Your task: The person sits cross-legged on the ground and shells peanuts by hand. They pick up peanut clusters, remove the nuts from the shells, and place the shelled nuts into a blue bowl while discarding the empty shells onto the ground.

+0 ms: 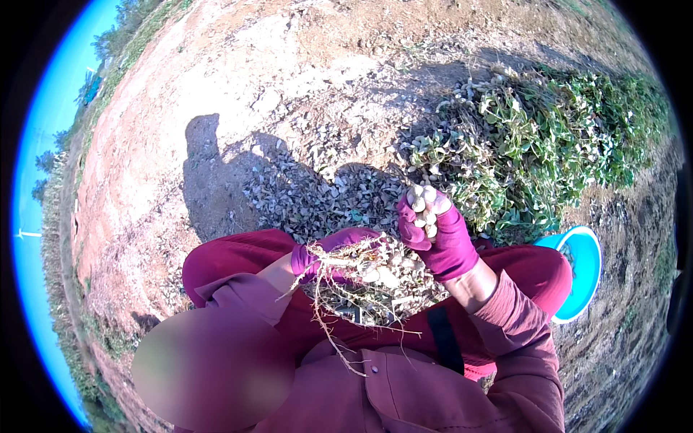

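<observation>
My left hand point(346, 237), in a purple fingerless glove, grips a bundle of peanut plant roots point(320, 270). Thin root strands trail from it toward my shirt, and pale pods point(381, 276) show beside the bundle. My right hand point(445, 243), gloved the same way, is raised to the right with its fingers curled around several picked peanuts point(425, 203). A clear gap separates it from the roots. The left fingers are partly hidden behind the plant.
Uprooted green peanut plants point(541, 140) lie heaped ahead on the right. By my right knee a blue plastic bucket point(587, 270) leans tilted, its contents mostly hidden. Dry leaves point(341, 197) litter the bare soil point(243, 70) in front. A blurred patch covers the lower left.
</observation>
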Available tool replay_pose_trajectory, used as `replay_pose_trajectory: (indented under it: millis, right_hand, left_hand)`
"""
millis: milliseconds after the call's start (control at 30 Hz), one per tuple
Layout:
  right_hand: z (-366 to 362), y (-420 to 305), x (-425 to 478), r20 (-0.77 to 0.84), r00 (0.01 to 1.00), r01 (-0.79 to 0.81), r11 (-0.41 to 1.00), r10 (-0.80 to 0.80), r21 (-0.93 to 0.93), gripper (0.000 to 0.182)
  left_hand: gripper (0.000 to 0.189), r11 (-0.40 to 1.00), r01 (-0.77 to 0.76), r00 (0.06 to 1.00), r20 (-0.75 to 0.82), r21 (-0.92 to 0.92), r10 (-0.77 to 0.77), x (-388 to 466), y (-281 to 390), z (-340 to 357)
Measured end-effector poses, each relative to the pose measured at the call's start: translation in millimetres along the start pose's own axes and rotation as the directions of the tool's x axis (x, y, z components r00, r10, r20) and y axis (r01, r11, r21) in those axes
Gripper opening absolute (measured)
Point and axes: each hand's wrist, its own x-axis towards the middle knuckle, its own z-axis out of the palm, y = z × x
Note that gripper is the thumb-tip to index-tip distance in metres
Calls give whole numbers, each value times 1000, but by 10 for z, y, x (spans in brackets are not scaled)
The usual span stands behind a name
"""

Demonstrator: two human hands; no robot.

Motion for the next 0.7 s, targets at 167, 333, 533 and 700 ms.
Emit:
replay_pose_trajectory:
  millis: [167, 333, 533, 700]
  right_hand:
    - [261, -703, -143, -115, 943, 243, 882, -313, -404, 25]
    - [-128, -1619, -952, -133, 448, 228, 257, -884, -939, 20]
    - [-2029, -2157, -2990, -19, 48, -847, -31, -999, -531, 48]
    - [-2510, -1994, -3461, -279, 12, -977, 48, -960, -206, 65]
  left_hand:
    - [38, 973, 83, 978, -203, 214, -38, -187, -51, -173]
    - [33, 998, -9, 972, -236, -54, -4, -75, 295, -36]
    - [34, 987, -66, 952, -306, -147, 18, -70, 291, 6]
    - [38, 961, -52, 958, -256, 272, 125, -161, 384, 28]
